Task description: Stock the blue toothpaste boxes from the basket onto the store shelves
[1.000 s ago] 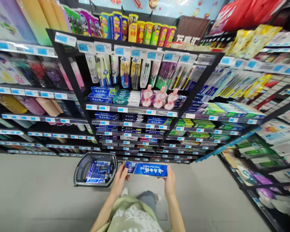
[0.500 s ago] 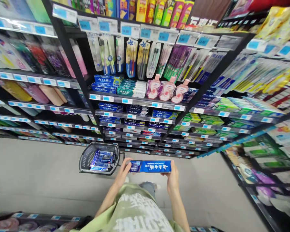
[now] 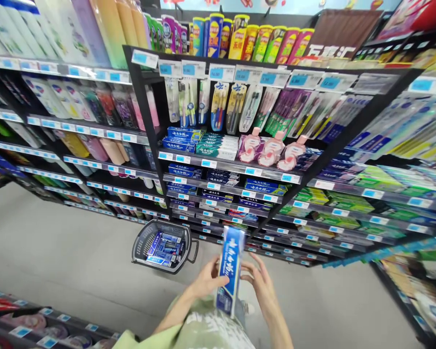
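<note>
A long blue toothpaste box [image 3: 229, 270] with white lettering stands nearly upright in front of me, its top end tipped toward the shelves. My left hand [image 3: 207, 279] grips its left side around the middle, fingers closed on it. On the box's right, my right hand [image 3: 260, 282] has its fingers spread and touches the edge. A grey shopping basket [image 3: 142, 241] sits on the floor to the left of my hands and holds several similar blue boxes [image 3: 165, 248].
Black shelving [image 3: 232, 167] ahead carries toothpaste boxes, hanging toothbrushes and pink bottles [image 3: 269, 152]. More shelves run along the left and right sides. A low shelf edge [image 3: 39, 329] shows at bottom left. Grey floor [image 3: 58, 257] lies between them.
The box has turned from lying level between both hands to standing nearly upright. My right hand has opened off its end. The view has swung to the left.
</note>
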Available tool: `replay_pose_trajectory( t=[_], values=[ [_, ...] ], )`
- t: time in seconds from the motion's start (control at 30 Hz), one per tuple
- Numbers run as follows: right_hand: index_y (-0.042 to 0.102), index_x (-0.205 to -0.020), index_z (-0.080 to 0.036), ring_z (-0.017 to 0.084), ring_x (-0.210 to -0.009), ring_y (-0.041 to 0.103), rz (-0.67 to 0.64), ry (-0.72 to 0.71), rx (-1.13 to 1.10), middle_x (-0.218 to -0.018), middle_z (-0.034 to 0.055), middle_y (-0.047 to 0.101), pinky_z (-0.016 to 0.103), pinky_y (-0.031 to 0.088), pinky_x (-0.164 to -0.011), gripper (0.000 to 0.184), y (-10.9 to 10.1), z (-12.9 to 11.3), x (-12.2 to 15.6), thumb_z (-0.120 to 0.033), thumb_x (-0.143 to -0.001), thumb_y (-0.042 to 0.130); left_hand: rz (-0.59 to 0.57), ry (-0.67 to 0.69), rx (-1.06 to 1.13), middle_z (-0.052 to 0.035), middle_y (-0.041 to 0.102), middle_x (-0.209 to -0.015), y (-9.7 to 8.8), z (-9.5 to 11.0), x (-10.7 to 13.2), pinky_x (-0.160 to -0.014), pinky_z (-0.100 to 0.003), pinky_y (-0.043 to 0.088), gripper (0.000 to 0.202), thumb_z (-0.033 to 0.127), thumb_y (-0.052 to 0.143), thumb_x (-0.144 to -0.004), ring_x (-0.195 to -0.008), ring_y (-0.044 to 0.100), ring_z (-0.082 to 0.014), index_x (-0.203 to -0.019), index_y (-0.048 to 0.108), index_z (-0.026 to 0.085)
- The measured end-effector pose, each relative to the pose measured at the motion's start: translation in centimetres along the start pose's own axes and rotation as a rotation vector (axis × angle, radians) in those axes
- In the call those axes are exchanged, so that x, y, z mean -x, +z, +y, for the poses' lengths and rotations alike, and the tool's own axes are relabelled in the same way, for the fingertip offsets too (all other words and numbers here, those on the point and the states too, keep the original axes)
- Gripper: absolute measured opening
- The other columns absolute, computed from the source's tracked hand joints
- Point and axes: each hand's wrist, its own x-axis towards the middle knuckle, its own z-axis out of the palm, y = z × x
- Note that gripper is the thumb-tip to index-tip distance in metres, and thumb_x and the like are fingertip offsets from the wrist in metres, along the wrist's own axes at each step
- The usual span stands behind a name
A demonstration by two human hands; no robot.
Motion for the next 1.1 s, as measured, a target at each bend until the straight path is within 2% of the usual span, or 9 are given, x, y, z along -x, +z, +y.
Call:
replay_pose_trajectory(
  t=[0.1,0.23,0.33,0.43,0.57,0.77,0.93,1.03,1.1],
  values=[
    [0.065,-0.120,-0.024,0.030,-0.110,0.064,-0.189,-0.037,0.157,-0.120,0.0122,0.068,0.043,0.052,-0.095,0.051,1.0,0.3,0.4,-0.054,-0.079,0.073,0.153,0.043,0.082,-0.0143,0.073,-0.104,0.3,-1.0,0.3,-0.090,-0.042,0.054,0.060,0.049,0.088,-0.061,-0.096,0.070,-0.0297,-0.105,0.068,0.013],
    [0.067,-0.118,-0.025,0.031,-0.111,0.065,-0.203,-0.080,0.213,-0.126,0.0109,0.067,0.043,0.053,-0.096,0.057,2.5,0.9,0.4,-0.040,-0.067,0.086,0.295,0.109,0.110,-0.0151,0.074,-0.109,0.4,-1.1,0.6,-0.098,-0.047,0.052,0.050,0.040,0.089,-0.063,-0.102,0.070,-0.0324,-0.103,0.071,0.014],
    [0.067,-0.115,-0.022,0.026,-0.087,0.070,-0.012,-0.015,0.132,-0.111,0.0104,0.071,0.034,0.059,-0.068,0.059,2.9,1.6,0.0,-0.041,-0.063,0.088,0.348,0.146,0.252,-0.0158,0.069,-0.122,0.4,-1.2,0.5,-0.103,-0.048,0.050,0.057,0.042,0.085,-0.068,-0.112,0.066,-0.0324,-0.117,0.066,0.017],
    [0.065,-0.114,-0.019,0.017,-0.058,0.064,0.188,0.047,-0.014,-0.088,0.0057,0.070,0.024,0.046,-0.043,0.057,2.9,2.0,-0.4,-0.052,-0.070,0.080,0.373,0.173,0.321,-0.0162,0.063,-0.133,0.1,-1.3,0.4,-0.106,-0.048,0.047,0.073,0.043,0.084,-0.070,-0.124,0.059,-0.0316,-0.133,0.055,0.021],
    [0.066,-0.105,-0.017,0.012,-0.053,0.058,0.315,0.039,-0.102,-0.079,0.0012,0.065,0.021,0.040,-0.041,0.049,2.4,1.9,-0.7,-0.055,-0.075,0.076,0.390,0.120,0.304,-0.0168,0.062,-0.133,-0.5,-1.4,0.1,-0.102,-0.047,0.049,0.079,0.044,0.081,-0.072,-0.125,0.057,-0.0302,-0.140,0.047,0.021],
    [0.065,-0.104,-0.020,0.012,-0.059,0.058,0.364,0.132,-0.220,-0.083,-0.0007,0.065,0.022,0.046,-0.046,0.049,1.8,2.9,-1.3,-0.055,-0.073,0.077,0.360,0.160,0.199,-0.0146,0.067,-0.122,-0.5,-1.3,0.0,-0.110,-0.048,0.042,0.073,0.046,0.082,-0.070,-0.124,0.057,-0.0293,-0.132,0.054,0.020],
    [0.063,-0.095,-0.023,0.015,-0.065,0.062,0.317,0.362,-0.439,-0.079,-0.0030,0.066,0.028,0.055,-0.061,0.043,1.3,3.3,-2.1,-0.046,-0.065,0.083,0.240,0.300,-0.190,-0.0117,0.066,-0.125,-0.5,-0.7,0.6,-0.110,-0.050,0.042,0.055,0.036,0.080,-0.075,-0.124,0.056,-0.0300,-0.124,0.061,0.025],
    [0.065,-0.090,-0.021,0.015,-0.062,0.062,0.202,0.450,-0.497,-0.076,-0.0010,0.067,0.028,0.053,-0.059,0.036,1.4,2.9,-1.9,-0.048,-0.070,0.077,-0.041,0.472,-0.405,-0.0131,0.069,-0.120,-0.3,-0.3,0.7,-0.106,-0.051,0.045,0.033,0.030,0.071,-0.084,-0.119,0.059,-0.0294,-0.116,0.068,0.022],
    [0.068,-0.088,-0.019,0.016,-0.064,0.063,0.096,0.479,-0.481,-0.078,0.0033,0.069,0.027,0.051,-0.058,0.036,1.8,2.6,-1.6,-0.051,-0.073,0.074,-0.274,0.504,-0.596,-0.0125,0.072,-0.117,0.0,0.1,0.5,-0.108,-0.051,0.042,0.026,0.027,0.063,-0.091,-0.119,0.059,-0.0285,-0.114,0.072,0.023]
  ],
)
